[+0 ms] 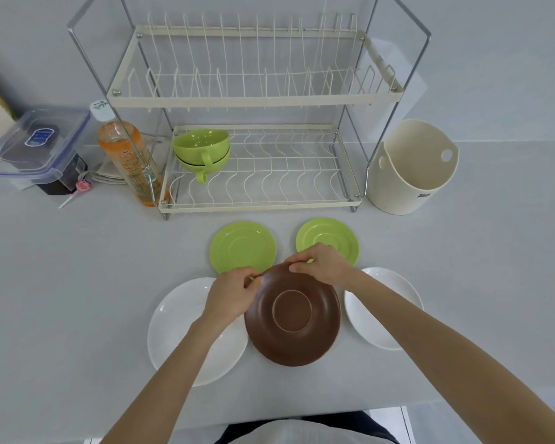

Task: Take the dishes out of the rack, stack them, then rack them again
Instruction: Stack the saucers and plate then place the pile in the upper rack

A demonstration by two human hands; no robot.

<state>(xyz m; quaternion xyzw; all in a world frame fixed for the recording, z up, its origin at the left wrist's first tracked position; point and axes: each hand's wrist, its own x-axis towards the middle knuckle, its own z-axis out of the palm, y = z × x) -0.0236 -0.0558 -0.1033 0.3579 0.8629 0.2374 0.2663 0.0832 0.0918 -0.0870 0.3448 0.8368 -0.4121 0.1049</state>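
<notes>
Green saucers (pixel 243 246) 2, white plates (pixel 177 328) 2, green cups (pixel 201 145) 2.

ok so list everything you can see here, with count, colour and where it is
dish rack: 1, cream wire on a metal frame, two tiers, back of the table
cups: 2, green, stacked at the left of the lower tier
saucers: 2, green, on the table in front of the rack
brown plate: 1, upside down, centre front
white plates: 2, either side of the brown plate
utensil holder: 1, cream, right of the rack
bottle: 1, orange liquid, white cap, left of the rack
food container: 1, clear with blue trim, far left
left hand: grips the brown plate's far-left rim
right hand: grips its far rim
</notes>
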